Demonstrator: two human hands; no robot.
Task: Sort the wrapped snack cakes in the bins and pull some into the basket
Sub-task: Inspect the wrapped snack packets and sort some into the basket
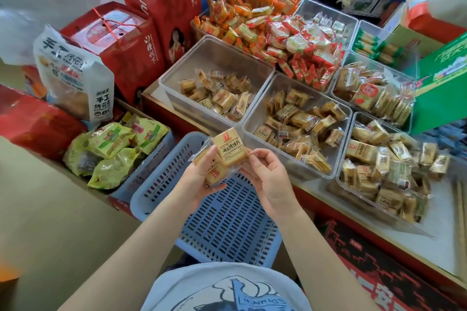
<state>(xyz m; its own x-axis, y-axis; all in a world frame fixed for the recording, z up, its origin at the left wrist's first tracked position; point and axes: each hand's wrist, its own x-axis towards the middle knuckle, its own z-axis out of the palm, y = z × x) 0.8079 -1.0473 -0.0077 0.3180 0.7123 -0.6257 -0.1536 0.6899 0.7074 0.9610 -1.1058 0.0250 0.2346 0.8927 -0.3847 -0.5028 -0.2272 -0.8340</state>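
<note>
Item: wrapped snack cakes (228,150), two tan packets, held above the blue slotted basket (227,222). Left hand (202,177): grip clenched around both packets from below. Right hand (267,174): fingertips pinching the upper packet's wrapper edge. Basket floor beneath lies bare, its far rim just beside the near clear bin (298,121) on the bench (379,232). Far-left bin (214,83): cakes piled to its right, left floor bare. Right bin (389,166): heaped to the rim.

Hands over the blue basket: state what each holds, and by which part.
Left hand grips stacked wrapped snack cakes from beneath and their left side; right hand pinches the top packet's right wrapper edge.
</note>
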